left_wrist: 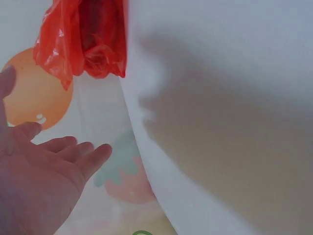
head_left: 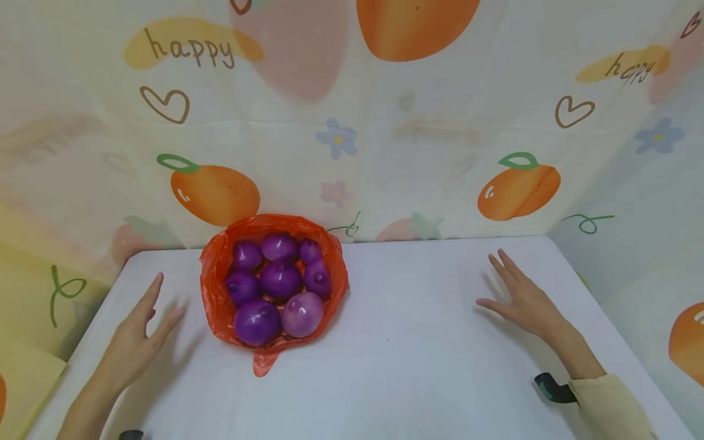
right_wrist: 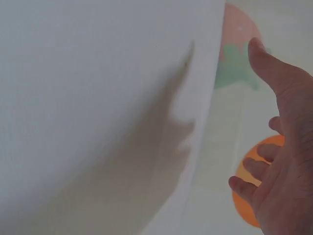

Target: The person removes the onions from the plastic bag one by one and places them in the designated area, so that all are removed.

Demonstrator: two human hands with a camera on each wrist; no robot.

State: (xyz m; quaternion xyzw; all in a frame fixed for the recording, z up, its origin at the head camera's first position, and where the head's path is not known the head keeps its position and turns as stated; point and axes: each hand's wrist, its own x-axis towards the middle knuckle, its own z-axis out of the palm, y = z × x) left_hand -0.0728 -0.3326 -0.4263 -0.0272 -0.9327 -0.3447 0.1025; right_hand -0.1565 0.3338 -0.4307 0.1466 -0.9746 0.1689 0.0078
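Observation:
A red plastic bag (head_left: 219,318) stands left of the table's middle with its mouth spread wide. Inside it lie several round, shiny purple onions (head_left: 281,280), one of them a paler onion (head_left: 302,315) at the front right. My left hand (head_left: 129,348) hovers over the table to the left of the bag, fingers extended, holding nothing. Far to the right, my right hand (head_left: 522,299) is also held above the table with fingers spread and nothing in it. In the left wrist view the bag's side (left_wrist: 100,49) shows beyond the fingertips.
The table (head_left: 418,366) has a white cover. Behind it hangs a cloth backdrop (head_left: 418,183) printed with fruit, hearts and flowers. A dark strap (head_left: 555,389) shows by the right sleeve (head_left: 610,400).

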